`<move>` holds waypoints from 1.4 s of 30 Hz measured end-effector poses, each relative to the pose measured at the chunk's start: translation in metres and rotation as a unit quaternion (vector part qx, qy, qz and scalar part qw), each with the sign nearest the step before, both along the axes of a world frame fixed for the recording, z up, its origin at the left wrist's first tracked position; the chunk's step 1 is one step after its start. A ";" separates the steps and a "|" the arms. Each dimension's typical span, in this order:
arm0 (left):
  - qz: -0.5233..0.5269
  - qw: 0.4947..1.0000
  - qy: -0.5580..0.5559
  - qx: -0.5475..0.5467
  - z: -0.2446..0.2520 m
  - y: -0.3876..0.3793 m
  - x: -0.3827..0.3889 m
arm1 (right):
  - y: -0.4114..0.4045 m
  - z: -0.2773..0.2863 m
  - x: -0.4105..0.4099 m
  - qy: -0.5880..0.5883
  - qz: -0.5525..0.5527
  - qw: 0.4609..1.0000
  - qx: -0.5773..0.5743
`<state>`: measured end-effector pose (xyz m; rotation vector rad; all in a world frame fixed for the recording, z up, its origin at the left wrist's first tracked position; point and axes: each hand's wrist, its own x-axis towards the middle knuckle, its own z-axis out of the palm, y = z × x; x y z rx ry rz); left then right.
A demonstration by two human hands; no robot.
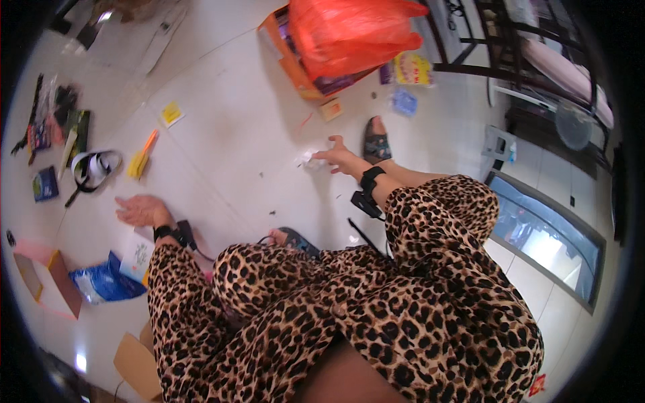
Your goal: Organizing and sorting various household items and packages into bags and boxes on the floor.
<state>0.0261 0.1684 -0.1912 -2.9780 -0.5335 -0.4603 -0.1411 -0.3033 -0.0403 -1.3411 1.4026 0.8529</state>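
Observation:
My left hand (pixel 143 210) is stretched out low over the pale tiled floor (pixel 227 151), fingers extended and holding nothing. Nearest to it are a yellow brush-like item with an orange handle (pixel 143 155) and a coiled black-and-white strap (pixel 95 169). My right hand (pixel 339 155) reaches forward beside my sandalled foot, its fingers spread. Just past those fingertips lies a small crumpled, whitish clear wrapper (pixel 307 160); blur hides whether they touch it. Ahead of that hand, a small tan card-like piece (pixel 331 109) rests by an orange box (pixel 282 55).
A red plastic bag (pixel 352 35) sits on the box. At right are yellow and blue packets (pixel 404 102), a dark wooden chair (pixel 478 70) and a framed glass panel (pixel 549 242). To the left lie a blue bag (pixel 108 279), an open pink box (pixel 50 279) and cardboard (pixel 133 360).

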 end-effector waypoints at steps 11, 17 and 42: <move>0.041 0.998 -0.003 -0.052 0.049 -0.067 0.009 | 0.027 -0.038 -0.052 -0.247 0.157 0.943 -0.158; 0.037 0.999 0.012 -0.038 0.047 -0.062 0.003 | 0.028 -0.018 0.010 -0.248 -0.009 0.967 -0.051; 0.044 0.997 0.015 -0.056 0.043 -0.052 0.008 | -0.010 0.035 0.063 -0.120 0.106 0.971 0.174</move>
